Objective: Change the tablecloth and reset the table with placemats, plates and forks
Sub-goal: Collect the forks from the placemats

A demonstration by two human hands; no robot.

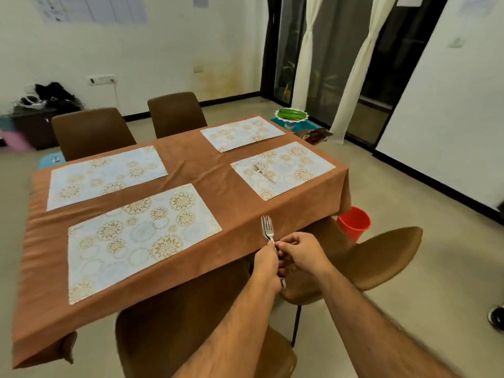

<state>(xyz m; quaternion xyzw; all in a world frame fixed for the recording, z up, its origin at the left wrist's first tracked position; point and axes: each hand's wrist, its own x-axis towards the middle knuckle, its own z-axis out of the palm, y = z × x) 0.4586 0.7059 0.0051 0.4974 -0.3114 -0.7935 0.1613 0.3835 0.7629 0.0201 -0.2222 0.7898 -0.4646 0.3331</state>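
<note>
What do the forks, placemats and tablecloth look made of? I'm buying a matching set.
Forks: polished metal, likely steel, with bright glints. Placemats: probably wipeable plastic or vinyl; they lie stiff and flat under a gold print. Tablecloth: matte brown fabric, suede-like, draping softly over the edges.

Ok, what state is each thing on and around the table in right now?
Brown fabric tablecloth: spread over the table.
Four floral placemats: laid flat.
Steel fork: lying on the far right placemat.
Bunch of steel forks: held by both hands.
Left hand: grips forks.
Right hand: grips forks.
Green plates: stacked off-table.
</note>
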